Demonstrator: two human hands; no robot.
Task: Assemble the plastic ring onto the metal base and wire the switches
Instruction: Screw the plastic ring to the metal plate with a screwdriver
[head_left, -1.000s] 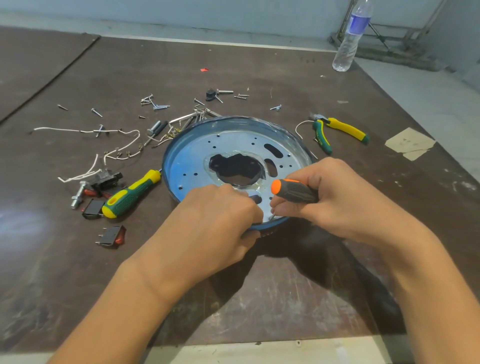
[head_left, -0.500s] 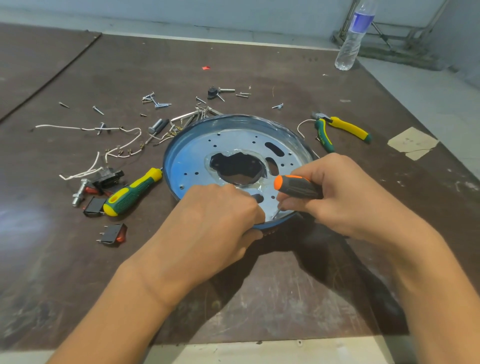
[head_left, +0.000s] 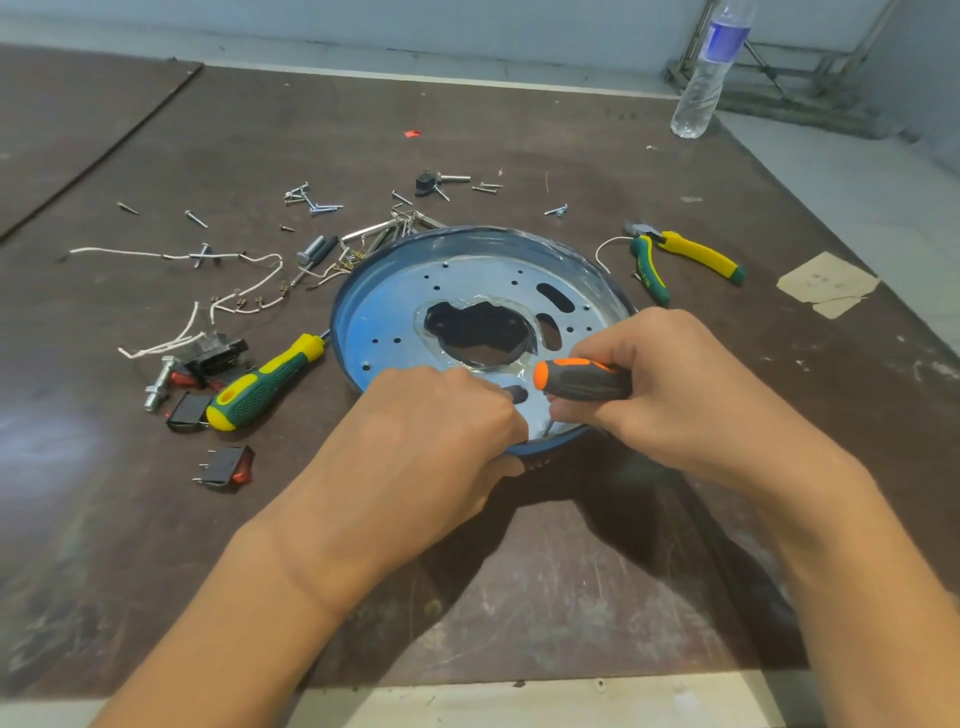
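Observation:
A round metal base (head_left: 415, 291) with a blue film, many holes and a large central cutout lies in the middle of the table. My left hand (head_left: 436, 431) grips its near rim, fingers curled over the edge. My right hand (head_left: 670, 384) grips an orange-and-grey screwdriver (head_left: 576, 382), its tip down on the base near the rim. Rocker switches (head_left: 228, 465) with red faces lie at the left, beside white wires (head_left: 228, 291) with terminals. A dark part shows under the near rim; I cannot tell whether it is the plastic ring.
A green-and-yellow screwdriver (head_left: 265, 382) lies left of the base. Pliers (head_left: 685, 260) lie at the right. Loose screws (head_left: 311, 200) and a bolt (head_left: 161, 376) are scattered behind and left. A water bottle (head_left: 706, 78) stands at the far right. A paper scrap (head_left: 826, 283) lies right.
Both hands stay on the base's near rim. The right hand with the screwdriver has shifted very slightly; the base has not moved.

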